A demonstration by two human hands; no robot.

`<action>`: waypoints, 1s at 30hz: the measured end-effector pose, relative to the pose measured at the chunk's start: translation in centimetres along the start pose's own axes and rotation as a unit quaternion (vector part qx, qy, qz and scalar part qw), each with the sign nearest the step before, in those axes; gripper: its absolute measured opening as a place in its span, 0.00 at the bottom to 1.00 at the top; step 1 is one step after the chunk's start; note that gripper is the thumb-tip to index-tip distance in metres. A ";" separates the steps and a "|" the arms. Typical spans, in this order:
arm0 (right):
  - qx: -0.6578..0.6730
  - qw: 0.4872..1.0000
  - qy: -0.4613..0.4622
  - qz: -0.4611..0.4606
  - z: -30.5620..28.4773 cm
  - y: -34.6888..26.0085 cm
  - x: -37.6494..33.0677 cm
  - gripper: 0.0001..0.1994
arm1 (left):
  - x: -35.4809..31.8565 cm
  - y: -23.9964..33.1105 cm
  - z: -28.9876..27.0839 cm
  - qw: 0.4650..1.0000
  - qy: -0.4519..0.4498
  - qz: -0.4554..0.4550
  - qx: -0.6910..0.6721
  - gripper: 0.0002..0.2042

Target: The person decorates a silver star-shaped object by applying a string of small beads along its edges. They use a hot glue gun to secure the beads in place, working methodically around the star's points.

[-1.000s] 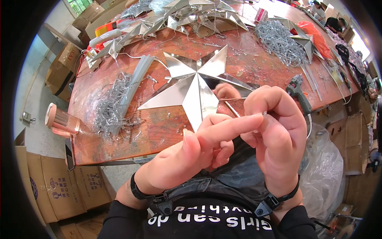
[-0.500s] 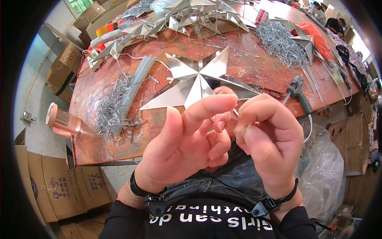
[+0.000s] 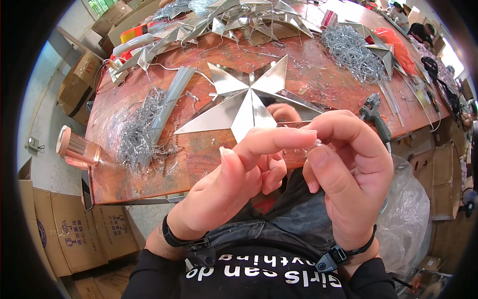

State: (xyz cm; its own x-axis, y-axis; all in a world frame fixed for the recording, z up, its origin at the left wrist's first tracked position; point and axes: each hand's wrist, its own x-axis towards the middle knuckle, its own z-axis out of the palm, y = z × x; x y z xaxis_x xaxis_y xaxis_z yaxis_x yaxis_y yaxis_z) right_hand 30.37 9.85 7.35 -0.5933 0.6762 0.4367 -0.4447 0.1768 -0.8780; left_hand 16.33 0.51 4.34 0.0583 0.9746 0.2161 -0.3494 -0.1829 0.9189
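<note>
In front of my chest, above the table's near edge, my two hands meet at the fingertips. My right hand (image 3: pixel 354 172) is closed in a pinch between thumb and forefinger; a tiny pale bit shows there, too small to name. My left hand (image 3: pixel 221 187) has its forefinger stretched against those fingertips and its thumb raised, with the other fingers loosely curled and no object seen in it. Just beyond them a shiny silver metal star (image 3: pixel 219 115) lies flat on the red-brown table (image 3: pixel 194 172), its near right part covered by my hands.
Left of the star lie clear glue sticks (image 3: pixel 173 97) over tangled silver bead chains (image 3: pixel 142 132). A glue gun (image 3: pixel 377 119) is at the right. Another silver chain heap (image 3: pixel 351 55) and piled silver stars (image 3: pixel 249 22) lie farther back. A pinkish clear cup (image 3: pixel 82 148) stands at the left edge.
My right hand has shifted slightly right and turned, showing the small pale bit. My left forefinger has moved right and straightened towards the pinch. The star stays in place.
</note>
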 end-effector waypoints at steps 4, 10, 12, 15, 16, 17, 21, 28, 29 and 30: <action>-0.015 1.000 0.014 -0.009 0.0 0.1 0.0 0.05 | -0.1 0.2 0.0 0.995 0.002 0.044 0.085 0.35; -0.078 0.996 0.016 -0.041 -0.4 0.5 -0.1 0.04 | 0.0 0.3 0.0 0.983 -0.019 0.056 0.172 0.36; -0.081 0.996 0.021 -0.029 -0.3 0.1 -0.1 0.05 | 0.0 0.2 -0.1 0.983 -0.011 0.060 0.175 0.36; -0.066 0.997 0.032 -0.018 0.0 0.0 -0.1 0.06 | 0.0 0.0 -0.3 0.982 0.008 0.055 0.180 0.36; -0.061 0.997 0.033 -0.018 0.0 0.0 -0.1 0.06 | 0.0 0.1 -0.3 0.981 0.013 0.052 0.186 0.36; -0.059 0.998 0.027 -0.021 -0.1 0.0 -0.1 0.07 | 0.0 0.1 -0.3 0.980 0.016 0.049 0.191 0.37; -0.068 0.997 0.002 -0.024 -0.5 0.1 0.0 0.06 | 0.0 0.1 -0.3 0.981 0.006 0.054 0.187 0.37; -0.142 0.985 -0.060 -0.082 -1.7 0.0 0.3 0.04 | -0.3 -0.2 0.0 0.996 -0.010 0.069 0.053 0.34; -0.164 0.977 -0.072 -0.119 -2.1 0.2 0.7 0.05 | -0.4 -0.2 -0.1 0.997 -0.016 0.064 0.041 0.34; -0.168 0.975 -0.073 -0.126 -2.1 0.3 0.7 0.05 | -0.4 -0.1 -0.1 0.998 -0.020 0.058 0.031 0.33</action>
State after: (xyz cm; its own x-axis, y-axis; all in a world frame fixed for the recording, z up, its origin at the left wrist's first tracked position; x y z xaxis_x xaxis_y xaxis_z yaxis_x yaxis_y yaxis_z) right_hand 31.23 11.84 7.01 -0.5940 0.4771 0.6478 -0.3571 0.5652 -0.7437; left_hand 16.27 0.11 4.13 0.0585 0.9408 0.3339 -0.2978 -0.3028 0.9054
